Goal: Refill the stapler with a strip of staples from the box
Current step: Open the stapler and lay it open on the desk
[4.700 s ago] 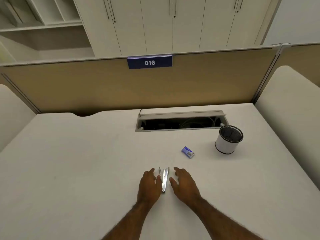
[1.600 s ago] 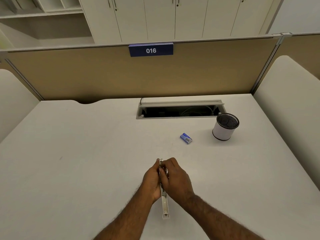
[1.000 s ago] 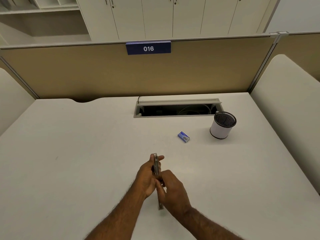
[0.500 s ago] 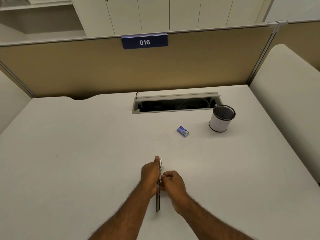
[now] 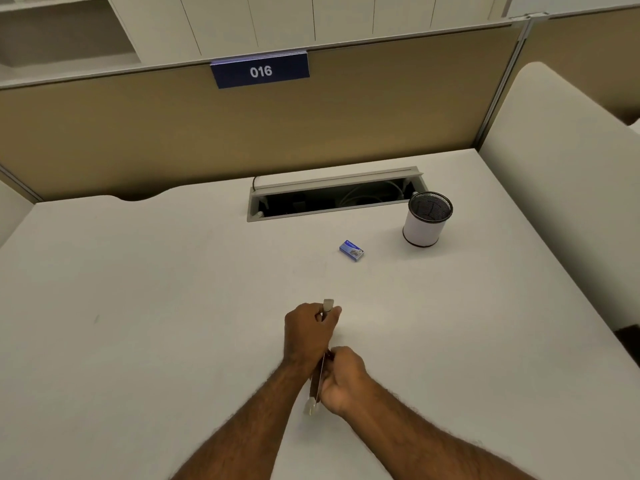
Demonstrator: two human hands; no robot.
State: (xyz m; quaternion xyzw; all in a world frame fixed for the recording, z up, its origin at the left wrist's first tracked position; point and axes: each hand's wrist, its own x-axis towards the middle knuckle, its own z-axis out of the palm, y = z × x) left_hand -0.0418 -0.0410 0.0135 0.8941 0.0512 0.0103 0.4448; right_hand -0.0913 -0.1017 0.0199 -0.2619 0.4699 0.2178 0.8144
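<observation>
My left hand (image 5: 309,332) is out ahead of me, fingers curled shut in a fist-like grip with the knuckles up and the thumb side facing right. My right hand (image 5: 343,381) sits nearer my body, just behind and beside the left, also closed, fingers tucked in toward the left wrist. Both bare forearms come up from below and converge.

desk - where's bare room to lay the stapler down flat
Widest bare patch: the desk to the left of the left hand. Also clear between the hands and the staple box. Tighter by the box, pen cup and cable tray.
</observation>
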